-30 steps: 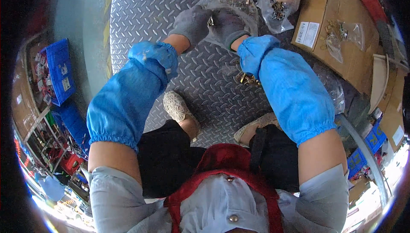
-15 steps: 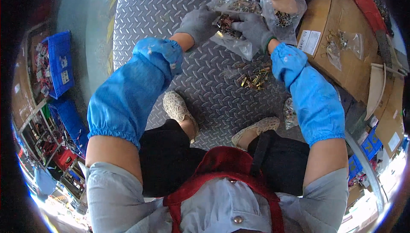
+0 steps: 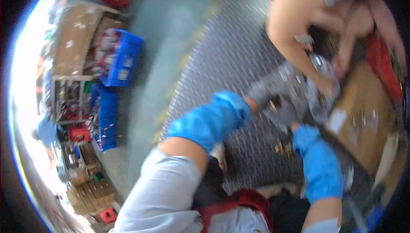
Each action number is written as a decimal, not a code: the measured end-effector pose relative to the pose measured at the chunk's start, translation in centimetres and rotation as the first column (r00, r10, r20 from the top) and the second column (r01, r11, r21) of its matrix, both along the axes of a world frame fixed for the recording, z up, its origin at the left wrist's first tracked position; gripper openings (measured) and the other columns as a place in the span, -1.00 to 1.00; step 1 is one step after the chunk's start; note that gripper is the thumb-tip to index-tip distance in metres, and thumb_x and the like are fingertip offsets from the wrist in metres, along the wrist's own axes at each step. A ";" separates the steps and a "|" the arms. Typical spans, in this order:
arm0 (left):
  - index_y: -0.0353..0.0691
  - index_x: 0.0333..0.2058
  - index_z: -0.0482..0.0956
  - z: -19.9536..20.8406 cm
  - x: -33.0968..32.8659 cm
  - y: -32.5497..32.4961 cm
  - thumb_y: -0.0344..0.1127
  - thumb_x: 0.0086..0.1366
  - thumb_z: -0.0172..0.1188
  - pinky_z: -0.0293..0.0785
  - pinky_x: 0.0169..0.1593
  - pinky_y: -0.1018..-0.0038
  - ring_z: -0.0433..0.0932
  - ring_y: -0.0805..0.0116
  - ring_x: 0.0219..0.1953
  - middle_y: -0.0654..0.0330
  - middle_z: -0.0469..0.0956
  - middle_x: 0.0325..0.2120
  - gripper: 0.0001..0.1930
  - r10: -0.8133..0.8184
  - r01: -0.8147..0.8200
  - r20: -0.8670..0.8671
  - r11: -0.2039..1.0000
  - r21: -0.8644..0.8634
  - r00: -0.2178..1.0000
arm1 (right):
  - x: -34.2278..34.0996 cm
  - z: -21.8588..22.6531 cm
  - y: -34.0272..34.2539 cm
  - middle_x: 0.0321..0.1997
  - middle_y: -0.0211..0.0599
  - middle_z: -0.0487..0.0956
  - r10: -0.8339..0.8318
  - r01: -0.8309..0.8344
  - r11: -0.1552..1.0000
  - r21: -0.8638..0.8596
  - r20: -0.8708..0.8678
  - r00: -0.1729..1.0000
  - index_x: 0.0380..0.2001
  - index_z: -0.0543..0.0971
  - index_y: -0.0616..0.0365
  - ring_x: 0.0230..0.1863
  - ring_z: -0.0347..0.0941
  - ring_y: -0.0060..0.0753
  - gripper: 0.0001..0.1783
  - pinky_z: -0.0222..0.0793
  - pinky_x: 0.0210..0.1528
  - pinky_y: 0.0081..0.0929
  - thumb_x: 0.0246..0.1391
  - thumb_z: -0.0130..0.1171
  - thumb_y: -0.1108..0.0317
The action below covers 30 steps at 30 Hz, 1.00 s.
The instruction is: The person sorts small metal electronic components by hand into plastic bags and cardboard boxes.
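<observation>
Motion blur smears the picture. My left hand and my right hand, both in grey gloves under blue sleeves, meet at a small clear plastic bag of metal parts. The left fingers close on the bag's left side, and the right ones hold it from the right. On the patterned metal plate below them lies a small pile of loose brass-coloured metal parts. Just beyond my hands are larger clear bags of metal parts.
Another person's arms reach in from the upper right to a clear bag. A cardboard box with small bags on it stands at the right. Blue bins and racks line the left, across a green floor.
My view has swung left and up, so the scene sits lower and farther right. More of the other person and the left-hand racks shows. My hands stay at the small bag.
</observation>
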<state>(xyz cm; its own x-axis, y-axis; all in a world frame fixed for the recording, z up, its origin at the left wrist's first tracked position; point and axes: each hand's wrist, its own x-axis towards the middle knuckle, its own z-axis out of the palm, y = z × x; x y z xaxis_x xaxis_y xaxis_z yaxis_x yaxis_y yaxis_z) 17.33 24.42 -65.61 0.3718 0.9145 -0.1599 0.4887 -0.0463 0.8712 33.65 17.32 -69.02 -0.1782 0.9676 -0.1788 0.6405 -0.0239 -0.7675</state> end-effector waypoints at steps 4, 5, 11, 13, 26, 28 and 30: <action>0.00 -0.29 0.59 1.0 2.9 -1.8 -0.24 0.12 0.07 0.44 -0.26 0.20 0.55 0.09 -0.28 0.10 0.57 -0.37 -0.81 -0.429 0.582 -0.712 0.812 -0.036 0.556 | 1.4 4.3 -1.3 -0.17 0.06 0.50 -0.006 0.022 0.934 -0.357 0.046 0.999 -0.08 0.44 0.20 -0.10 0.39 0.14 -0.51 0.30 -0.07 -0.09 -0.08 0.11 0.17; 0.03 -0.34 0.60 1.3 3.4 -2.3 -0.29 0.11 0.06 0.43 -0.33 0.19 0.56 0.09 -0.33 0.12 0.57 -0.41 -0.84 -0.441 0.629 -0.726 0.777 -0.015 0.527 | 2.0 3.2 -2.0 -0.18 0.07 0.51 -0.006 0.047 0.923 -0.382 0.106 0.994 -0.10 0.45 0.22 -0.11 0.39 0.16 -0.55 0.31 -0.08 -0.07 -0.07 0.09 0.22; -0.15 -0.32 0.60 -0.1 3.1 -3.8 -0.21 0.10 0.07 0.41 -0.26 0.16 0.55 0.11 -0.31 0.12 0.57 -0.41 -0.77 -0.416 0.722 -0.798 0.691 0.035 0.436 | 2.5 2.4 -1.8 -0.13 0.11 0.49 -0.027 0.075 0.907 -0.415 0.120 0.992 -0.14 0.48 0.25 -0.05 0.38 0.14 -0.54 0.31 -0.07 -0.07 -0.16 0.11 0.26; -0.24 -0.35 0.59 -3.6 1.8 -3.5 -0.22 0.08 0.07 0.37 -0.20 0.10 0.53 0.09 -0.29 0.07 0.56 -0.41 -0.75 -0.332 0.703 -0.793 0.692 0.163 0.510 | 2.4 1.0 -1.7 -0.10 0.10 0.48 -0.052 0.064 0.928 -0.366 0.042 0.998 -0.13 0.48 0.24 -0.02 0.37 0.10 -0.52 0.31 -0.05 -0.09 -0.18 0.12 0.25; -0.05 -0.29 0.57 4.9 0.7 -1.3 -0.18 0.08 0.13 0.31 -0.05 0.15 0.40 -0.06 -0.10 0.01 0.48 -0.22 -0.78 -0.191 0.535 -0.607 0.711 0.457 0.772 | 4.9 6.4 -0.5 -0.30 -0.05 0.56 -0.026 0.042 0.970 -0.238 0.070 0.997 -0.14 0.51 0.15 -0.39 0.49 -0.26 -0.69 0.38 -0.30 -0.32 0.03 0.04 0.32; -0.08 -0.33 0.59 4.6 2.1 -1.7 -0.24 0.03 0.17 0.25 0.00 0.16 0.36 -0.04 -0.08 0.06 0.48 -0.25 -0.81 -0.167 0.359 -0.394 0.798 0.485 0.904 | 5.7 7.2 -1.5 -0.47 -0.11 0.55 -0.391 0.084 0.833 -0.547 -0.473 0.789 -0.23 0.53 0.24 -0.50 0.49 -0.34 -0.72 0.41 -0.42 -0.40 -0.02 0.12 0.34; -0.09 -0.36 0.60 4.8 4.2 -2.7 -0.26 0.02 0.19 0.25 -0.01 0.17 0.35 -0.04 -0.08 0.05 0.48 -0.25 -0.83 -0.195 0.317 -0.295 0.834 0.453 0.935 | 7.0 6.2 -2.1 -0.47 -0.18 0.54 -0.514 0.139 0.769 -0.624 -0.476 0.714 -0.23 0.53 0.24 -0.47 0.48 -0.44 -0.75 0.41 -0.43 -0.47 -0.02 0.11 0.39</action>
